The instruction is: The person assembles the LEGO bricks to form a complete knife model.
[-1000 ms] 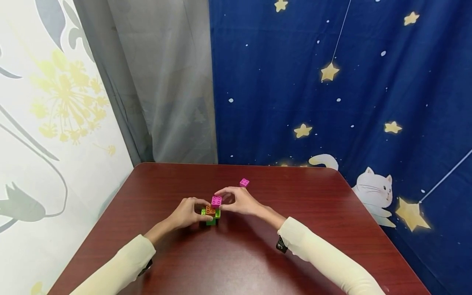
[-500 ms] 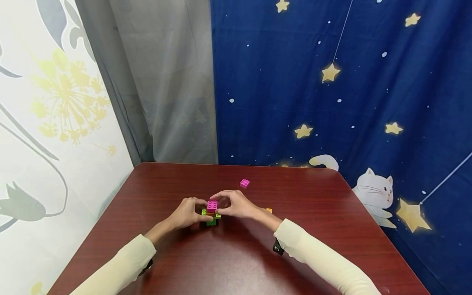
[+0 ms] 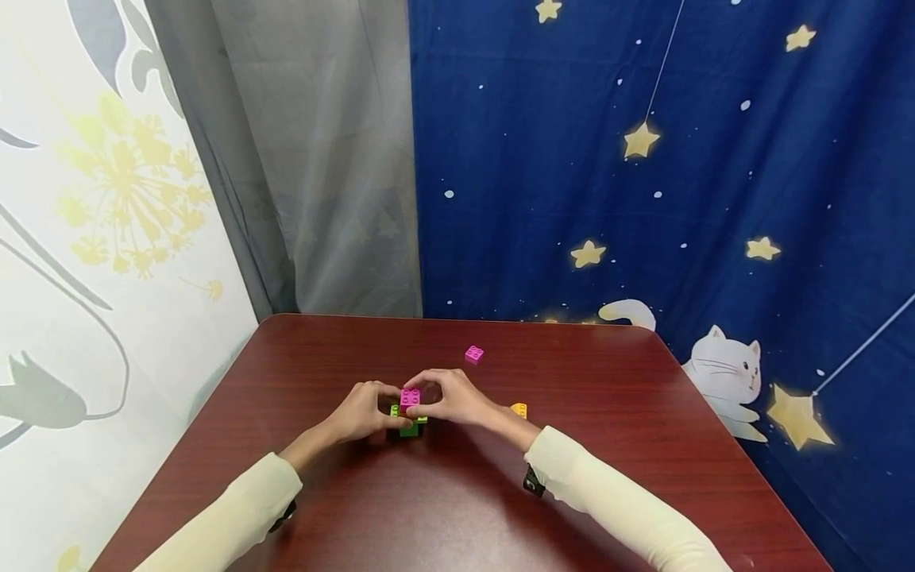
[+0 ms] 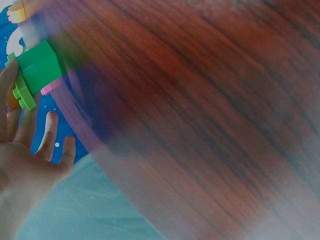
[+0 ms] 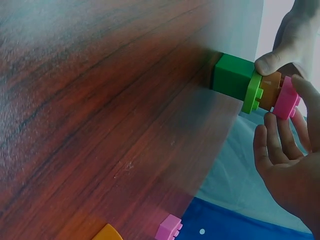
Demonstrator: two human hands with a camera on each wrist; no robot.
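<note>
A stack stands on the table: a green block [image 5: 233, 75] at the bottom, a lime plate [image 5: 252, 94] over it, an orange block [image 5: 270, 90], and a pink block [image 5: 286, 99] on top. My left hand [image 3: 363, 415] grips the stack from the left, its thumb at the lime and orange pieces. From the right, my right hand [image 3: 455, 399] pinches the pink block between thumb and fingers. In the left wrist view the left hand [image 4: 30, 165] covers part of the orange piece.
Behind the right hand lies a loose pink block [image 3: 474, 355] on the red-brown table [image 3: 343, 342]. A yellow-orange block [image 3: 519, 410] is just beyond the right forearm. Curtains hang past the table's far edge.
My right hand has moved left and slightly down, bringing the pink block onto the orange one. The yellow-orange block has come into view behind the forearm. My left hand has barely moved.
</note>
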